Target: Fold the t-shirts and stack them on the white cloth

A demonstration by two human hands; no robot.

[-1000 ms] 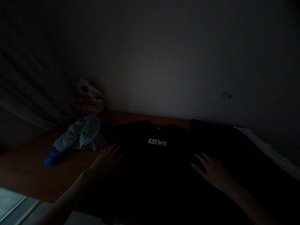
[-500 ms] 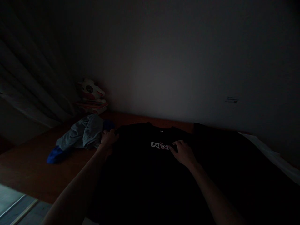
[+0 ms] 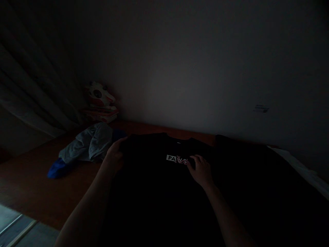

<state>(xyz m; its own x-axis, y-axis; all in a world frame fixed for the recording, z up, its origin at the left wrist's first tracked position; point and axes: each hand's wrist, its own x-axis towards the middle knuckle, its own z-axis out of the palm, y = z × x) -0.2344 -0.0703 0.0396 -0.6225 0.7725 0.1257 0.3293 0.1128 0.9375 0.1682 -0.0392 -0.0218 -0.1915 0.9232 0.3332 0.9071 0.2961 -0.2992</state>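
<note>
A black T-shirt [image 3: 159,185] lies spread out, its neckline away from me and a "PAWS" print across the chest. At its left shoulder edge, my left hand [image 3: 114,157] is closed on the sleeve fabric, with the fingertips partly lost in the dark. My right hand [image 3: 201,169] rests on the chest just right of the print, fingers apart and slightly curved, holding nothing that I can see. Much of the shirt's lower part merges into darkness.
On the brown tabletop [image 3: 28,181] a crumpled grey garment [image 3: 91,140] with blue parts lies left. Behind it stands a cow-shaped toy [image 3: 99,99] by the curtain [image 3: 33,92]. More dark cloth [image 3: 257,178] and white material [image 3: 300,166] lie right, before the wall.
My left hand has shifted slightly left and closed on the shirt's sleeve edge. My right hand stays almost in place beside the print. The view has moved a little.
</note>
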